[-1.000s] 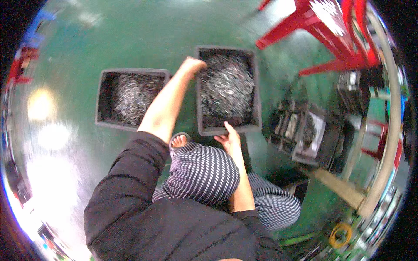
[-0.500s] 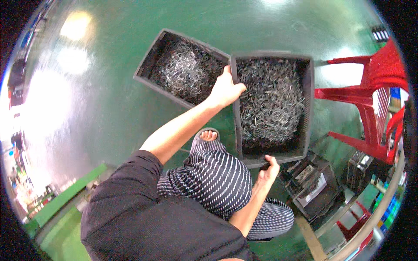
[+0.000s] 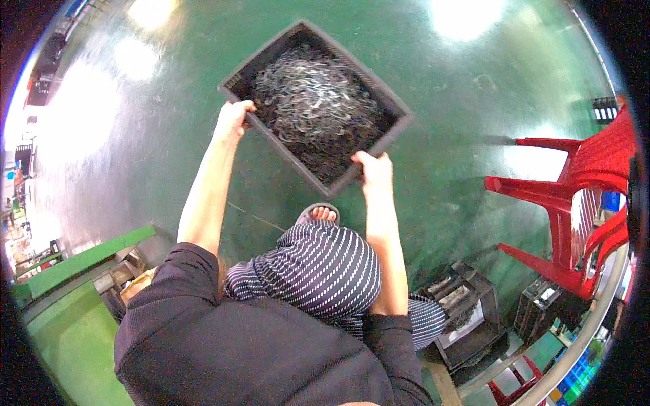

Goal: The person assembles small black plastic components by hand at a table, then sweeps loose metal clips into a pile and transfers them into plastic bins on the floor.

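Note:
Both my hands grip a dark rectangular plastic crate (image 3: 286,153), which is turned at an angle in front of me. Inside it lies a heap of small, thin, shiny grey and black pieces (image 3: 313,98), too fine to make out singly. My left hand (image 3: 235,120) is closed on the rim at the crate's left side, thumb over the edge. Near the closest corner, my right hand (image 3: 376,168) holds the rim on the right. Whether another crate lies underneath, I cannot tell.
Red plastic chairs (image 3: 565,183) stand on the green floor (image 3: 447,122) at the right. Dark crates (image 3: 467,304) lie near my right knee, beside a rail (image 3: 575,338). A green-edged bench or frame (image 3: 91,260) is at the lower left. My sandalled foot (image 3: 323,213) is just below the crate.
Two crates stood side by side before; now only one shows, held in both hands. My left hand has moved left, and my right hand up and leftward onto its rim.

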Demonstrator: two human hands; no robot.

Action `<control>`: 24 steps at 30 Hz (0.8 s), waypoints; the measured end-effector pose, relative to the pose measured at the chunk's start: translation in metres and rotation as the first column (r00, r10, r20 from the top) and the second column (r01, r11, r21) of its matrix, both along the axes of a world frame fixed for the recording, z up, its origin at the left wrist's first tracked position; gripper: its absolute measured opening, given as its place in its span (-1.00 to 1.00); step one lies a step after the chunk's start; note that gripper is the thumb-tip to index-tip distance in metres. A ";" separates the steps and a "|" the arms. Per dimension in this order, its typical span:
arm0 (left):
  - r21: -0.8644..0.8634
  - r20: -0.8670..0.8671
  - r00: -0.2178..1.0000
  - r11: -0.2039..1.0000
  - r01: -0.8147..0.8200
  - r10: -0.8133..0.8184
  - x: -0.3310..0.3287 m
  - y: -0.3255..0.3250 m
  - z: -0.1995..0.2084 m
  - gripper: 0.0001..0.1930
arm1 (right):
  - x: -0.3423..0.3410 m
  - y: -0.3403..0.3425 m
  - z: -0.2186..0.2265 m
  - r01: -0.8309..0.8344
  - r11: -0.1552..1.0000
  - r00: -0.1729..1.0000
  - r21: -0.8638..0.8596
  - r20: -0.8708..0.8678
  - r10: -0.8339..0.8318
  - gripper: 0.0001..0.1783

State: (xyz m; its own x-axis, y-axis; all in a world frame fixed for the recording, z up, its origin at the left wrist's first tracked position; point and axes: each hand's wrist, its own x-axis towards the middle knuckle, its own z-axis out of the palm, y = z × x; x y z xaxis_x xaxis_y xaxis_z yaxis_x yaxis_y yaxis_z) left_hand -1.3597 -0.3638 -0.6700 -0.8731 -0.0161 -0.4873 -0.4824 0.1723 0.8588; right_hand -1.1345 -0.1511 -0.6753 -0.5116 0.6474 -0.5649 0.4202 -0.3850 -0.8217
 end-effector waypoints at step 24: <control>0.403 -0.131 0.969 0.881 0.246 -0.210 -0.020 0.006 -0.073 -0.45 | 0.001 -0.027 -0.012 0.041 0.998 0.996 0.037 0.080 -0.044 -0.36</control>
State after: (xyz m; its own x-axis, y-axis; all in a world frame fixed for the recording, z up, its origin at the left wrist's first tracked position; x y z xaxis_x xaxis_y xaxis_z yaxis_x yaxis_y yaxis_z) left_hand -1.3801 -0.3576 -0.7433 -0.8650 0.3754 -0.3330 -0.3983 -0.1099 0.9106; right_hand -1.1334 -0.1778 -0.6876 -0.4368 0.6879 -0.5796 0.4700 -0.3749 -0.7991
